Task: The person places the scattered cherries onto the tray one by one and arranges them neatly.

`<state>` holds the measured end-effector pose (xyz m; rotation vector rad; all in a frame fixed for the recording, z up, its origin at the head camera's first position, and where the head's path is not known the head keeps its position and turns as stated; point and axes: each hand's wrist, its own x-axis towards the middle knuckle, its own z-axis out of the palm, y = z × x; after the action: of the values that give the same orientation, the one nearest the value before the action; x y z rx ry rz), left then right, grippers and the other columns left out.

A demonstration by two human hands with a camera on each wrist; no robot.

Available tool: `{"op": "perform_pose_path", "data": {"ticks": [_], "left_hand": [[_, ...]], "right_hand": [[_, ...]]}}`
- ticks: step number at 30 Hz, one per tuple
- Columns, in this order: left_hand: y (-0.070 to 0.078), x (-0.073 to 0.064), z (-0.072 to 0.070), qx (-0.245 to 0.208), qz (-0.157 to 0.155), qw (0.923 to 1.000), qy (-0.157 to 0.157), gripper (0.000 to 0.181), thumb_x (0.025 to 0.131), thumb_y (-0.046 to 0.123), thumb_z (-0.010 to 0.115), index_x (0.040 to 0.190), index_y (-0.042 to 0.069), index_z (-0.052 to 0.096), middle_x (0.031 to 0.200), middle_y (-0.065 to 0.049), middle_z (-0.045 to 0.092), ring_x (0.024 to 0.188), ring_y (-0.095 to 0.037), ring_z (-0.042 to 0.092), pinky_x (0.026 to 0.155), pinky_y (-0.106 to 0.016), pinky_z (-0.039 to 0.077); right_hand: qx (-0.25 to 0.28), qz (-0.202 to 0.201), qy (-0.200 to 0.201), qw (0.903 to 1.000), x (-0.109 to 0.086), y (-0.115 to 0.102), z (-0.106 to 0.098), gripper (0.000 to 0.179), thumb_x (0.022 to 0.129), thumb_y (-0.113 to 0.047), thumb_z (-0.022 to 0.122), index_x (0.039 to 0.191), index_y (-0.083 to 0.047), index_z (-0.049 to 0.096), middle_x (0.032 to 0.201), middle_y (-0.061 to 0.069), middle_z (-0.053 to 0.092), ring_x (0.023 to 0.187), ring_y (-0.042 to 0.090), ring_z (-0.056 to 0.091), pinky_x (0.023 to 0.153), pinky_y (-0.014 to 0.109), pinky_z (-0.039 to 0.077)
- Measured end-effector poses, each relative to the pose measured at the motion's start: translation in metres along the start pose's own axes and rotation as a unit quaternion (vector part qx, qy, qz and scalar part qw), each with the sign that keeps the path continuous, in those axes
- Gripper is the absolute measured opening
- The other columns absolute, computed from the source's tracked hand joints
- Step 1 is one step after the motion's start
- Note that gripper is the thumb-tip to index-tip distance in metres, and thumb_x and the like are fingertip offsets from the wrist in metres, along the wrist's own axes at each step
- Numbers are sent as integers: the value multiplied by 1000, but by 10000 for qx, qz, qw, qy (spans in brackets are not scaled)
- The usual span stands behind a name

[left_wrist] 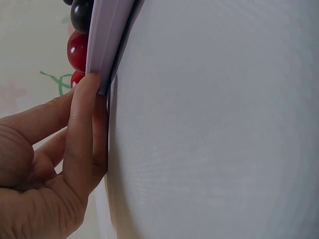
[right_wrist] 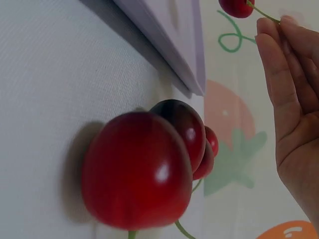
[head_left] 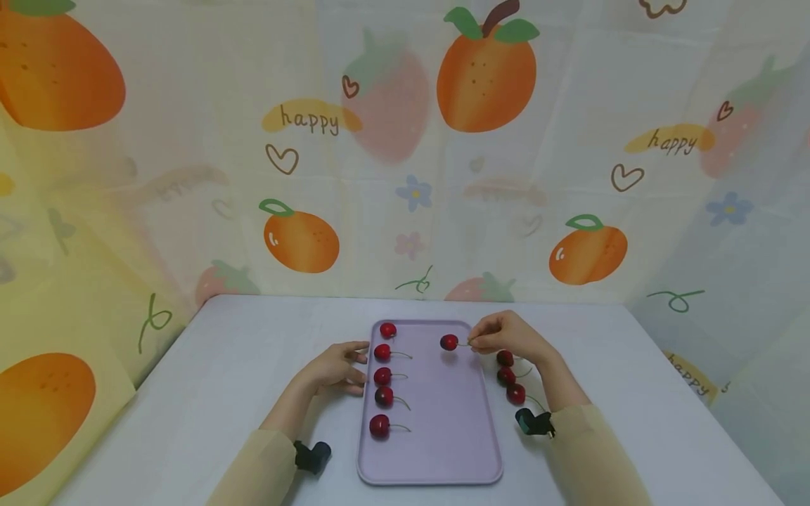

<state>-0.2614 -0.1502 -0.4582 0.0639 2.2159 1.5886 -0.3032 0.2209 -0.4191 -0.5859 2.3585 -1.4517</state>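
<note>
Head view, lower centre: we see the right hand (head_left: 509, 336) pinching a cherry (head_left: 449, 342) by its stem (head_left: 463, 344) over the lilac tray (head_left: 443, 436), the left hand (head_left: 332, 367) loosely spread. Left wrist, upper left: that hand seemingly touches the tray. Right wrist: the pinched cherry shows upper right, other cherries (right_wrist: 137, 172) near centre.

Nine cherries (head_left: 380, 426) can be counted in the head view: five in a row, one pinched by its stem, three beside the tray (the right wrist view makes that last group four). There is one lilac tray (head_left: 443, 436), one white table (head_left: 266, 351), one left hand (head_left: 335, 366), one right hand (head_left: 511, 335), two sleeves (head_left: 259, 471) and five printed oranges (head_left: 487, 88).
</note>
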Motion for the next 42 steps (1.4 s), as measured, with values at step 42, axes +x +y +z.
{"op": "perform_pose_path", "data": {"ticks": [42], "left_hand": [[1,-1,1,-84,-2,10000,4,78,79,-12,67,150,2,38,128,-21,51,78,-17,64,69,-32,66]], "right_hand": [[-496,653,519,9953,54,15,17,19,86,-8,72,102,3,73,87,7,76,73,7,69,69,24,64]]}}
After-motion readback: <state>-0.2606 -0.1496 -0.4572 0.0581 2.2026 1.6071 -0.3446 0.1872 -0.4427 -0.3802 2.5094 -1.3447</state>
